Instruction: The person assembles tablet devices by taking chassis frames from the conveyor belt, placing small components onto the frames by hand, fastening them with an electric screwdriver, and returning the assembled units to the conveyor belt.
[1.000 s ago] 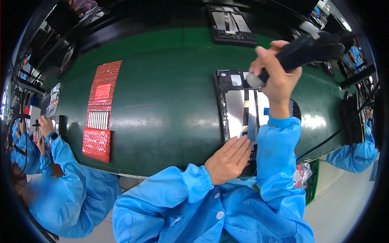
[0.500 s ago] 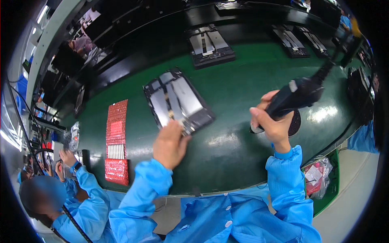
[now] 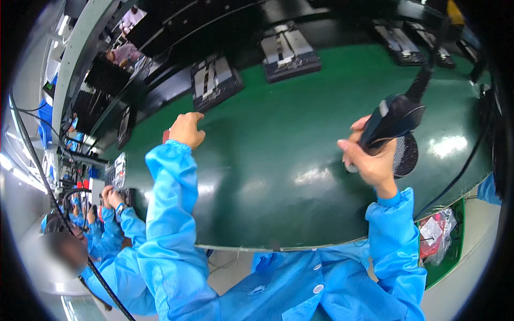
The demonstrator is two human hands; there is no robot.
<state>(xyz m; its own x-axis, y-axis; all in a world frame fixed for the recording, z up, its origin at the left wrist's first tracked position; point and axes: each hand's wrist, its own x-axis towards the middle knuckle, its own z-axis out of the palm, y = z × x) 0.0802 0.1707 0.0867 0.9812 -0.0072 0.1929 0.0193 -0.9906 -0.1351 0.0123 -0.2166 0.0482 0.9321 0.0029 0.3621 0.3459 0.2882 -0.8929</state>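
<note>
My left hand is over the left part of the green bench, empty, with thumb apart from the fingers. Just beyond it lies an opened tablet, dark-framed with pale battery-like panels, apart from the fingers. A bit of red bubble wrap shows beside the hand; the arm hides the rest. My right hand is wrapped round a black corded electric screwdriver, its lower end pointing down toward the bench. Partly behind that hand is a round black dish with speckled contents.
Another opened tablet stands at the back middle, and more tablets at the back right. A green crate with bagged items sits below the bench's right edge. A co-worker's hands work at left. The black cable hangs at right.
The opened tablet under my left hand has moved to the back left and been let go. My left hand has shifted left, over the red bubble wrap. My right hand still holds the screwdriver.
</note>
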